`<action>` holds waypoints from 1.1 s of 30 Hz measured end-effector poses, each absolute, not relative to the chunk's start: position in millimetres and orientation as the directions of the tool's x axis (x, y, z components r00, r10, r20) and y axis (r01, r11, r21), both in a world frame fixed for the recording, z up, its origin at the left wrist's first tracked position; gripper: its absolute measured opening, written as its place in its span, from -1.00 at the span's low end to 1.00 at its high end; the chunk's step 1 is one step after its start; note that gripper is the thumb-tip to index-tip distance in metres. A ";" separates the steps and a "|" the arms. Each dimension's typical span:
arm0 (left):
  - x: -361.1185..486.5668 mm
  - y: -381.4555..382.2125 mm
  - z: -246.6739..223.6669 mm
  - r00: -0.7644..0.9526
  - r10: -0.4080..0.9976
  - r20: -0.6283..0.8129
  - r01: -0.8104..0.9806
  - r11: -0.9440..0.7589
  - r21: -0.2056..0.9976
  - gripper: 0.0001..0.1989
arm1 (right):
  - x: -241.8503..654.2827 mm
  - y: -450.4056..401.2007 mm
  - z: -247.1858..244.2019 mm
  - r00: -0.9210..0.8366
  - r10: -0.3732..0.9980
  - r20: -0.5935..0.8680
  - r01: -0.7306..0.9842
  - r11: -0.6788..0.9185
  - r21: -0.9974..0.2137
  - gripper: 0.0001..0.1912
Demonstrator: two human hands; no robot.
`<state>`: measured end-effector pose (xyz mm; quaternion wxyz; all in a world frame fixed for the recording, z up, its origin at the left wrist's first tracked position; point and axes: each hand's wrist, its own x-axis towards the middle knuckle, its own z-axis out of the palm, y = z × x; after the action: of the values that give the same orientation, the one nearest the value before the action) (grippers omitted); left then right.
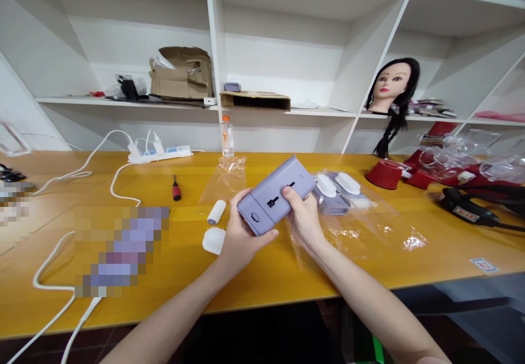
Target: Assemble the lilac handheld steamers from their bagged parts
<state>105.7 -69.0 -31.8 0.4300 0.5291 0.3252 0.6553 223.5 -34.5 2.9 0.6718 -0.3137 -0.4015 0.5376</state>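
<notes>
Lavender travel adapter (273, 197) (dark slots), in left hand (244, 238), right hand (302, 217)

Nothing readable, probably (tool label (465, 214) tiny)

Yellow wood table (287, 284) | small red screwdriver (176, 189) lies on it | white power strip (159, 155) with white cords (95, 153) | red cup (383, 173) near | white shelf (123, 103) above | brown cardboard box (182, 74) and doll head (391, 87) with long black hair sit there
</notes>
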 end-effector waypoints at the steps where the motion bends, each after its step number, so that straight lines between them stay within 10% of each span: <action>1: 105.5 -68.7 -30.6 -0.061 0.914 0.400 -0.215 -0.404 0.889 -0.19 | 223.4 -33.3 2.5 0.095 0.978 0.186 -0.481 0.209 -0.851 -0.61; 9: 93.2 -70.2 -22.2 0.077 0.940 0.332 -0.180 -0.314 0.932 -0.31 | 230.7 -22.4 3.0 0.094 0.991 0.099 -0.500 0.133 -0.856 -0.62; 33: 93.9 -63.1 -22.6 -0.186 0.886 0.424 -0.061 -0.441 0.895 -0.53 | 227.7 -41.5 11.0 0.237 0.869 0.435 -0.167 0.477 -0.863 -0.64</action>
<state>93.9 -63.1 -22.6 0.3566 0.5288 0.3903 0.6640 227.7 -41.5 11.0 0.7022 -0.3541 -0.4954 0.3689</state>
